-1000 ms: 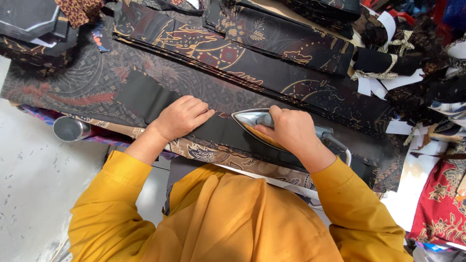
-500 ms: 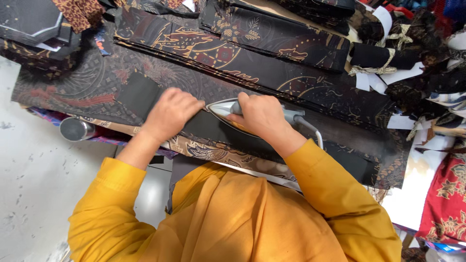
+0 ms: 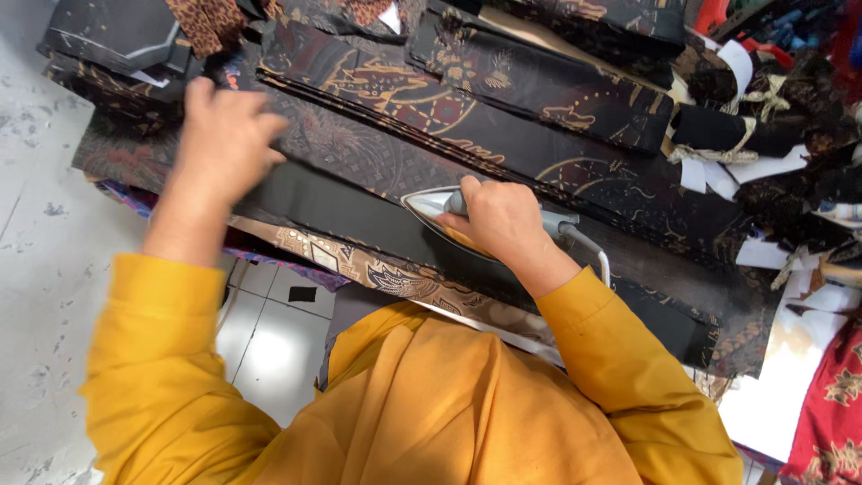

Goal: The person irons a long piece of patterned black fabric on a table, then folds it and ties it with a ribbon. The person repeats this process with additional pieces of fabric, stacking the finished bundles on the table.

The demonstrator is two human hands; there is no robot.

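Head view: a person in yellow sleeves presses a plain black fabric strip (image 3: 359,211) with an electric iron (image 3: 449,216).

The right hand (image 3: 503,220) is clenched around the iron's handle, the metal soleplate flat on the strip and its tip pointing toward the left hand (image 3: 224,135). The left hand lies knuckles up, fingers loosely curled, on the strip's far end, well apart from the iron; whether it pinches the cloth cannot be told. Beyond both hands lie long batik fabric panels (image 3: 467,117), dark with orange motifs, covering the surface. The iron's grey cord (image 3: 593,247) loops just behind the right wrist.
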